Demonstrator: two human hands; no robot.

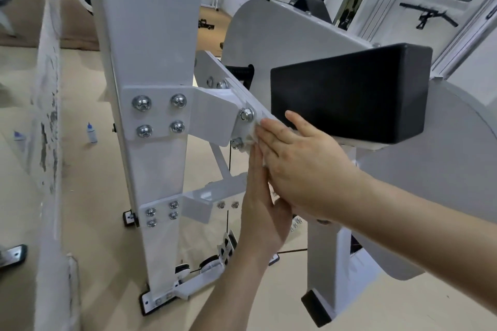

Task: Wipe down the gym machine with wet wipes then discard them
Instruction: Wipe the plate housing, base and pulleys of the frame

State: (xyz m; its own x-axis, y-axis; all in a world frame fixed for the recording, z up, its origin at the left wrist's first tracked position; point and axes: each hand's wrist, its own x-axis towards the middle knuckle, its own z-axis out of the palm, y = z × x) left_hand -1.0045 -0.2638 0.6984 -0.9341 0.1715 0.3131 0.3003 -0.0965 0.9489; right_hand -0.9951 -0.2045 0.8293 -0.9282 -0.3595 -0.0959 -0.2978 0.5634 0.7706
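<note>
The white gym machine [150,35] stands before me, with a bolted bracket and a slanted white arm [228,83] running down to a black pad [349,94]. My right hand [304,166] lies flat with straight fingers on the lower end of that arm, pressing a white wet wipe [254,133] against the metal beside two bolts. Only a small crumpled edge of the wipe shows under the fingertips. My left hand [262,204] reaches up from below, its straight fingers against the same spot, partly under the right hand.
A large grey curved shroud [443,169] fills the right side behind the pad. A chipped white beam [48,115] runs down the left. Two small bottles [91,133] stand on the tan floor. Other machines and bars hang at the far wall.
</note>
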